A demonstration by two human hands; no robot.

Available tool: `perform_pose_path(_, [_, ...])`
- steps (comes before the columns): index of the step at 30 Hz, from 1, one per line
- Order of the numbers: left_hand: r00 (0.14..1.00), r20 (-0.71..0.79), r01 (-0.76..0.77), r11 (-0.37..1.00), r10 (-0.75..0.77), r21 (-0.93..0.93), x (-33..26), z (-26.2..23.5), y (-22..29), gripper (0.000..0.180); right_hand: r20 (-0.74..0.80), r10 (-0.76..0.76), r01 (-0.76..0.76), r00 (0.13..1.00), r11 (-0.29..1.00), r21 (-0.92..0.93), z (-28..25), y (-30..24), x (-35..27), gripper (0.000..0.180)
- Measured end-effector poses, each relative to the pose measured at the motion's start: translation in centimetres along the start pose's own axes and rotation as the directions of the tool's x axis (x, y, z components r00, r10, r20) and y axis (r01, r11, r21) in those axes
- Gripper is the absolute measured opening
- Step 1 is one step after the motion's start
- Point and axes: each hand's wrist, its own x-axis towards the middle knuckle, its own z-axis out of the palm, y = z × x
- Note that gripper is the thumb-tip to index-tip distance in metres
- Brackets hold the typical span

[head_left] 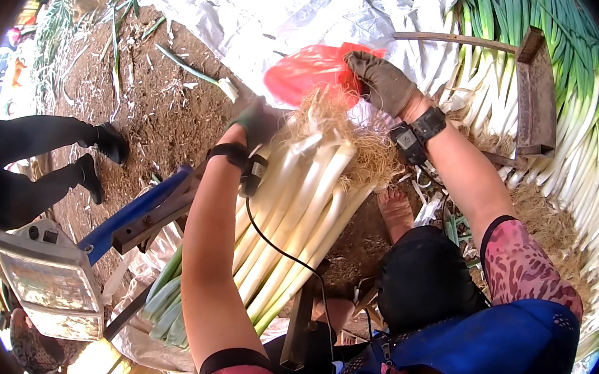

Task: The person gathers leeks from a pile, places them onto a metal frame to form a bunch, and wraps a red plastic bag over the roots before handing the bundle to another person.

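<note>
bundle of leeks [295, 216] lies across the person's lap, root ends up toward the red plastic bag [310, 70], green tops down at the lower left. left hand [254, 123], gloved, wraps the white stalks near the roots, grip closed round them. right hand [379, 78], gloved, pinches the red bag at its edge just above the root tuft [349, 135]. best to keep the stalks squared and the roots level while steadying. big leek pile [582, 124] lies at right; left fingertips are hidden behind stalks, and the wooden frame [532, 92] is only partly seen.
</note>
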Motion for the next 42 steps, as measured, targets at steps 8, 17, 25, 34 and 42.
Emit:
perform_pose_path(8, [0.792, -0.462, -0.407, 0.909, 0.399, 0.087, 1.8, 6.2, 5.6, 0.114, 0.192, -0.039, 0.164, 0.981, 0.7, -0.695, -1.4, -1.6, -1.9, 0.026])
perform_pose_path(17, [0.879, -0.421, 0.031, 0.857, 0.222, 0.515, 2.2, 5.6, 4.4, 0.05, 0.038, 0.122, -0.089, 0.992, 0.872, -0.482, 1.3, -2.0, -4.7, 0.028])
perform_pose_path(25, [0.809, -0.106, -0.399, 0.672, 0.578, 0.624, -0.2, 7.6, 4.6, 0.025, -0.024, 0.187, -0.13, 0.982, 0.582, -0.803, 1.6, -4.9, -11.6, 0.032])
perform_pose_path(34, [0.873, -0.036, -0.406, 0.767, 0.486, 0.497, -4.7, 10.1, 7.8, 0.034, 0.055, -0.117, 0.119, 0.992, 0.664, -0.738, 5.0, -3.1, -17.0, 0.025])
perform_pose_path(42, [0.803, -0.095, -0.401, 0.651, 0.588, 0.644, -4.0, 9.3, 6.1, 0.024, 0.219, -0.065, 0.213, 0.973, 0.612, -0.761, 5.6, -3.2, -16.6, 0.026])
